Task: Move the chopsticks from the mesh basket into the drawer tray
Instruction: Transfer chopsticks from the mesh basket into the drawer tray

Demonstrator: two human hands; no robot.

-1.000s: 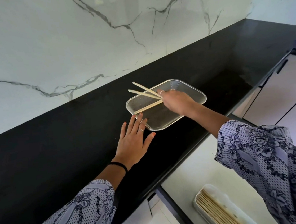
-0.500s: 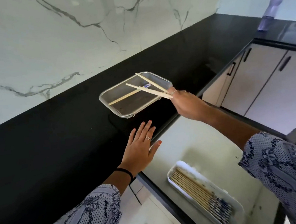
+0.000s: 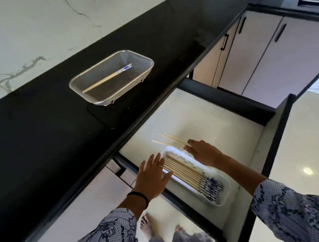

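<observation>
The mesh basket (image 3: 147,63) stands on the black counter with one chopstick (image 3: 106,78) lying in it, its blue-patterned end to the right. Below, in the open drawer, a white tray (image 3: 225,191) holds several chopsticks (image 3: 181,170) side by side. My right hand (image 3: 202,151) holds two chopsticks (image 3: 169,139) just above the tray's far end, their tips pointing up-left. My left hand (image 3: 152,177) hovers with straight fingers at the tray's near-left edge; whether it touches the tray is unclear.
The black counter (image 3: 57,119) runs along a marble wall. The pale drawer floor (image 3: 203,120) lies bare around the tray, with dark drawer walls (image 3: 277,138) on the right. Cabinet doors with black handles (image 3: 280,31) stand beyond. My bare feet (image 3: 146,227) show below.
My right hand carried two chopsticks out of the basket and down over the drawer tray. My left hand left the counter and came to the tray. One chopstick stayed in the basket.
</observation>
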